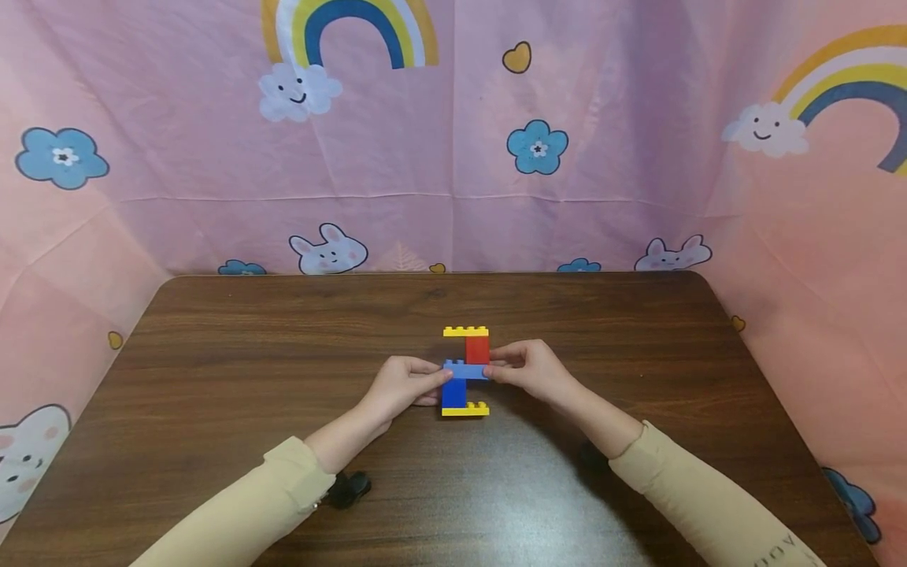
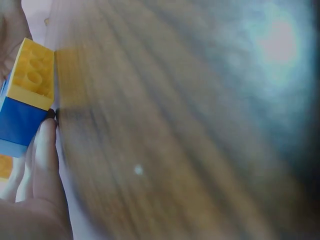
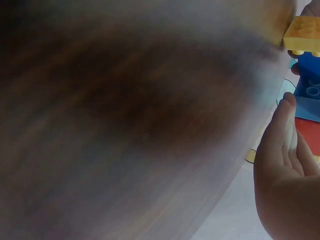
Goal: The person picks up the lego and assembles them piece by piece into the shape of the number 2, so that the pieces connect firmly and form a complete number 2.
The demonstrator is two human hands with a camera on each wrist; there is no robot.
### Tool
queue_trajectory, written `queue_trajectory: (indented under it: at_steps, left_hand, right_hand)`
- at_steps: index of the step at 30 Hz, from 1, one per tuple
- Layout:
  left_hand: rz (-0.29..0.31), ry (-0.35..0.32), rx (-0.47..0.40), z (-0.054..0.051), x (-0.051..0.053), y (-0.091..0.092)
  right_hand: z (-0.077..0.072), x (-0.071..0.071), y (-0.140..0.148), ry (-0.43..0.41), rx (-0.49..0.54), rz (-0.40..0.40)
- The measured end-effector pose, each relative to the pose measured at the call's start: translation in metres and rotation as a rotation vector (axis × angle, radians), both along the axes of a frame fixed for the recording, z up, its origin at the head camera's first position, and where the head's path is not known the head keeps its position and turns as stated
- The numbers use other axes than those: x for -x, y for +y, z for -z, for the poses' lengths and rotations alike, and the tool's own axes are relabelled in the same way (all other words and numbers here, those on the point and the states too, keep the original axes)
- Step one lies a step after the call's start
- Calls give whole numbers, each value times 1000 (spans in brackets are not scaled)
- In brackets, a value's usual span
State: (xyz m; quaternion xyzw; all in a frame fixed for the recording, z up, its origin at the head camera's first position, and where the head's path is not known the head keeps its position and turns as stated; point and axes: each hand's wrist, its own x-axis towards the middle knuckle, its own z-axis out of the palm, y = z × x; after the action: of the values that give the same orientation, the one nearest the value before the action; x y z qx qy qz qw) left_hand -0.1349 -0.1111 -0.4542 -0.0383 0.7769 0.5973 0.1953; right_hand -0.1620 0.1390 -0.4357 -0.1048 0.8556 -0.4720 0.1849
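A stack of toy building bricks stands upright between both hands, over the middle of the table. From the bottom it has a yellow brick (image 1: 465, 412), a dark blue brick (image 1: 454, 393), a light blue brick (image 1: 466, 372), a red brick (image 1: 478, 350) and a yellow top brick (image 1: 465, 332). My left hand (image 1: 405, 384) pinches the light blue brick's left end, with other fingers behind the dark blue one. On the other side my right hand (image 1: 533, 370) pinches the light blue brick's right end, its fingers beside the red brick. Whether the stack touches the table I cannot tell.
The brown wooden table (image 1: 283, 331) spreads around the hands. A pink patterned cloth (image 1: 453, 142) hangs behind it and along both sides. A small black object (image 1: 349, 489) shows by the left sleeve (image 1: 298, 472).
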Motion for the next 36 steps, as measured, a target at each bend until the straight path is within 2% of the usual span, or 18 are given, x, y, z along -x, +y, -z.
queue_trajectory:
  at_steps: [10,17,24,29,36]
  left_hand:
    - [-49,24,60,-2,4,6]
    - [-38,29,140,-3,8,6]
    - [-6,60,184,-6,11,7]
    - [-4,28,156,-7,15,7]
    - [-8,-10,152,-9,22,5]
  right_hand:
    - [1,2,-1,-65,64,23]
    - [1,4,-3,-89,73,31]
    - [1,7,-3,-49,10,40]
    - [1,11,-3,-13,-66,43]
    - [2,14,-5,32,-112,35]
